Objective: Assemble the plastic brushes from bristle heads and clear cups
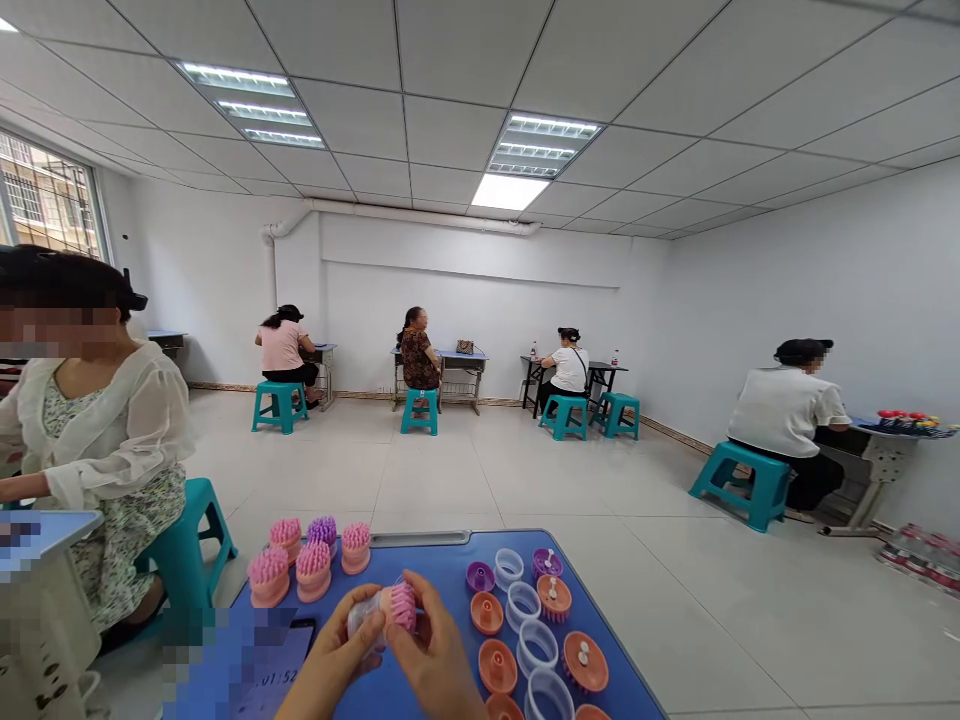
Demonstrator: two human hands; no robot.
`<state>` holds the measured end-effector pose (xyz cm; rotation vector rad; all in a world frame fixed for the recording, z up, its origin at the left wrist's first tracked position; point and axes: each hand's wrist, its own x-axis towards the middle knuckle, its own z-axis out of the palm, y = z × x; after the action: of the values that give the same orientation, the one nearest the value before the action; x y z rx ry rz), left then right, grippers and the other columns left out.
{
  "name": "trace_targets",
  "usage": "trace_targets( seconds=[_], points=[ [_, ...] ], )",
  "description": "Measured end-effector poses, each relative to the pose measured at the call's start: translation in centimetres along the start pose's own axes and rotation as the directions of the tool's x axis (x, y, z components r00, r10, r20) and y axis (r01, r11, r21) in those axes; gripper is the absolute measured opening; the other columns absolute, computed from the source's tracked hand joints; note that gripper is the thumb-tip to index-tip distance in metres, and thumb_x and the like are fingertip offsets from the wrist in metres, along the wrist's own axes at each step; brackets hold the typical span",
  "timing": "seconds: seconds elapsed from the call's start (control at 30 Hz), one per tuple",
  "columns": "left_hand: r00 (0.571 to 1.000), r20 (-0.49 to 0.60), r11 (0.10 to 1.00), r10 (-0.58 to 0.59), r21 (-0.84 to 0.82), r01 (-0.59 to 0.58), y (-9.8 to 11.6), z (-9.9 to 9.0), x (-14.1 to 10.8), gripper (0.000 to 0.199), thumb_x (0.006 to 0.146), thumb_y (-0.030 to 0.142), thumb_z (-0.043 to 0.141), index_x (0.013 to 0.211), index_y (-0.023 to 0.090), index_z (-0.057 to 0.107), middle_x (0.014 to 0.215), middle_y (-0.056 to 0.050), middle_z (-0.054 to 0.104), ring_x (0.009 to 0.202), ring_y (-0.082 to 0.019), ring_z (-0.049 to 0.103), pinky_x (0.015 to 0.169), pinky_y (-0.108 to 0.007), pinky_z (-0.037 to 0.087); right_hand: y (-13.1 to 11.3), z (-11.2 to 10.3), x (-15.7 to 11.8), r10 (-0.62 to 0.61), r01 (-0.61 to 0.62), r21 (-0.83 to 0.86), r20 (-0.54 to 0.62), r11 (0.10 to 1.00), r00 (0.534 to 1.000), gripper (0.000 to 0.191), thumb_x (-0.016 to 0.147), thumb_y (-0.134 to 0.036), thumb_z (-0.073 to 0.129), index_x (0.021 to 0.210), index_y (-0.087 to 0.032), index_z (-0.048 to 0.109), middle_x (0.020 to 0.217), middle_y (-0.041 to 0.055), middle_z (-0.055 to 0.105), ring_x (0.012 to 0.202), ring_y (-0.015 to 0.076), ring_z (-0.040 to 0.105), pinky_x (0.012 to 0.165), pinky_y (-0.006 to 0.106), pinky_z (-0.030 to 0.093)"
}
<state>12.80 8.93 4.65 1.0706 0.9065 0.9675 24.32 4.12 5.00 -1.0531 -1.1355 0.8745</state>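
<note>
In front of me, over the blue table [420, 560], my left hand [337, 645] grips a clear plastic piece [363, 618]. My right hand [441, 650] pinches a pink-bristled brush head [402, 606] pressed against that clear piece, its bristles facing right. Whether the two parts are locked together I cannot tell. To the right stand a column of orange and purple caps [497, 665], a column of clear rings [537, 645], and bristled heads lying bristles down [585, 660] with small white pieces on top.
Several pink and purple brushes [313, 570] stand bristles up at the table's far left. A phone [274, 675] showing a timer lies left of my hands. One person [97, 420] sits close on the left; others sit at desks farther off. Bottles [922, 555] stand on the floor at right.
</note>
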Motion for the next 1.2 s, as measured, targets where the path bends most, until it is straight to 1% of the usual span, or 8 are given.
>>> trace_targets(
  seconds=[0.23, 0.37, 0.57, 0.7, 0.9, 1.03, 1.1, 1.2],
  points=[
    [0.995, 0.084, 0.998, 0.046, 0.050, -0.050, 0.5, -0.2, -0.5, 0.056, 0.050, 0.048, 0.072, 0.097, 0.022, 0.053, 0.075, 0.001, 0.057, 0.067, -0.014, 0.052, 0.059, -0.022, 0.043, -0.1, -0.2, 0.0, 0.018, -0.017, 0.042, -0.021, 0.999, 1.000, 0.046, 0.070, -0.031, 0.062, 0.112, -0.016, 0.049, 0.107, 0.0089, 0.060, 0.092, 0.0205, 0.060, 0.080, 0.033, 0.050],
    [0.990, 0.124, 0.993, 0.074, 0.081, -0.084, 1.0, -0.1, -1.0, 0.053, 0.055, 0.043, 0.071, 0.100, 0.022, 0.052, 0.082, -0.001, 0.057, 0.073, -0.015, 0.051, 0.063, -0.024, 0.043, -0.7, -0.4, -0.1, 0.087, -0.085, 0.065, -0.026, 0.994, 0.996, 0.047, 0.070, -0.034, 0.062, 0.111, -0.016, 0.049, 0.105, 0.0088, 0.060, 0.090, 0.0201, 0.060, 0.078, 0.032, 0.050],
    [0.976, 0.210, 0.992, 0.057, 0.098, -0.079, 1.7, -0.2, -1.3, 0.050, 0.060, 0.039, 0.069, 0.102, 0.021, 0.050, 0.082, 0.000, 0.056, 0.075, -0.015, 0.051, 0.067, -0.026, 0.043, -1.6, -0.4, -0.4, 0.159, -0.157, 0.102, -0.013, 0.982, 0.987, 0.049, 0.070, -0.034, 0.063, 0.113, -0.017, 0.048, 0.109, 0.0087, 0.058, 0.098, 0.0202, 0.057, 0.084, 0.033, 0.047],
    [0.973, 0.225, 0.990, 0.052, 0.117, -0.080, 1.9, -0.5, -1.3, 0.049, 0.060, 0.038, 0.069, 0.102, 0.019, 0.051, 0.080, 0.000, 0.056, 0.073, -0.014, 0.050, 0.066, -0.026, 0.043, -2.2, -0.5, -0.5, 0.185, -0.182, 0.120, -0.015, 0.976, 0.983, 0.049, 0.066, -0.034, 0.066, 0.110, -0.017, 0.051, 0.107, 0.0081, 0.059, 0.099, 0.0205, 0.056, 0.085, 0.032, 0.046],
    [0.959, 0.277, 0.984, 0.056, 0.147, -0.100, 1.9, -1.2, -0.9, 0.045, 0.059, 0.038, 0.069, 0.096, 0.016, 0.055, 0.073, 0.000, 0.054, 0.066, -0.013, 0.048, 0.060, -0.024, 0.041, -1.9, -0.9, -0.3, 0.144, -0.147, 0.121, 0.039, 0.982, 0.989, 0.046, 0.063, -0.031, 0.069, 0.104, -0.018, 0.054, 0.101, 0.0070, 0.061, 0.093, 0.0207, 0.058, 0.082, 0.036, 0.048],
    [0.942, 0.326, 0.979, 0.081, 0.153, -0.137, 1.8, -1.4, -0.7, 0.046, 0.058, 0.035, 0.071, 0.097, 0.018, 0.055, 0.080, -0.001, 0.056, 0.072, -0.014, 0.050, 0.065, -0.024, 0.041, -1.7, -1.0, -0.1, 0.124, -0.128, 0.084, 0.054, 0.988, 0.991, 0.040, 0.064, -0.032, 0.069, 0.099, -0.017, 0.056, 0.094, 0.0060, 0.062, 0.087, 0.0189, 0.059, 0.078, 0.034, 0.048],
    [0.944, 0.318, 0.976, 0.087, 0.163, -0.145, 1.9, -1.3, -0.7, 0.045, 0.059, 0.035, 0.071, 0.097, 0.018, 0.054, 0.077, 0.000, 0.056, 0.070, -0.014, 0.051, 0.064, -0.024, 0.042, -1.6, -1.1, -0.1, 0.133, -0.137, 0.072, 0.055, 0.988, 0.990, 0.039, 0.065, -0.033, 0.067, 0.098, -0.016, 0.056, 0.093, 0.0062, 0.063, 0.085, 0.0185, 0.059, 0.077, 0.033, 0.048],
    [0.961, 0.273, 0.972, 0.033, 0.214, -0.094, 2.0, -1.2, -1.0, 0.043, 0.060, 0.039, 0.068, 0.093, 0.016, 0.055, 0.070, 0.001, 0.055, 0.064, -0.013, 0.051, 0.060, -0.024, 0.042, -1.4, -1.1, -0.1, 0.124, -0.129, 0.067, 0.076, 0.989, 0.989, 0.038, 0.067, -0.032, 0.066, 0.100, -0.017, 0.054, 0.095, 0.0064, 0.062, 0.086, 0.0182, 0.059, 0.078, 0.033, 0.048]
  ],
)
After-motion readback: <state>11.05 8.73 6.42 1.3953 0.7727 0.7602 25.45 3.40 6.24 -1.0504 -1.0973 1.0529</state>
